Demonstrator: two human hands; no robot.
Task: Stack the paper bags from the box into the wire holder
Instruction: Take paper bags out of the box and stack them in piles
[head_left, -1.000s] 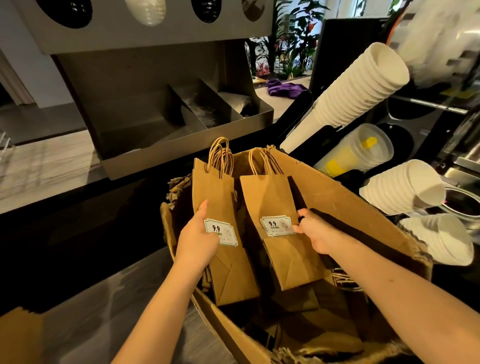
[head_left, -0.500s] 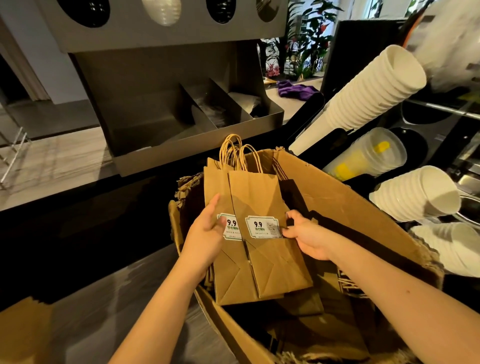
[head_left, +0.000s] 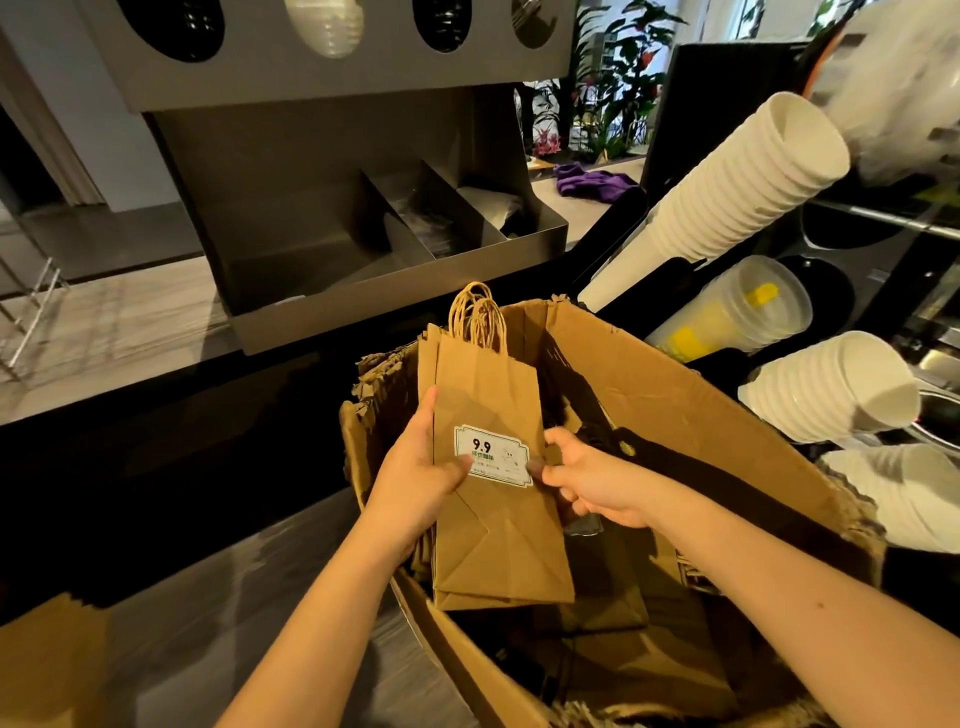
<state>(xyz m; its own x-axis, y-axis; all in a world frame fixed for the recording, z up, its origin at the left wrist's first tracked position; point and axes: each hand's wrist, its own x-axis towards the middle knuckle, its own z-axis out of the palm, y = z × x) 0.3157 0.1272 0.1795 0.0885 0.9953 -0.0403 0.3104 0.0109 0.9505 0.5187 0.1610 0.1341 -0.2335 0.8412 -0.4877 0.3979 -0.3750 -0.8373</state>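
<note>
The left hand (head_left: 415, 483) grips the left edge of a flat pile of paper bags (head_left: 498, 551), thumb laid on the top face just beside the white label (head_left: 492, 457), fingers hidden underneath. The right hand (head_left: 587, 483) pinches the pile's right edge at the same height, its thumb tip touching the label's right end and its fingers curled around the edge. Both hands are closed on the pile, neither spread wide.

The pile is held over the left part of the cardboard box (head_left: 649, 384). Its long axis runs near to far: the folded bottoms point to the near side and the twisted paper handles (head_left: 478, 317) point far and upward. The labelled face is turned up toward the camera. At least 2 bags show at the offset edges; the exact count in the pile cannot be told. More flat brown bags lie deeper in the box, under the held pile.

The box stands open with torn flaps, on a grey table (head_left: 249, 597). To the right lie 3 stacks of white paper cups (head_left: 727, 171) and 1 stack of clear plastic cups (head_left: 743, 312). Farther off stands a grey metal organiser (head_left: 363, 234) with divided compartments, and 1 purple cloth (head_left: 592, 182) lies beyond it.
</note>
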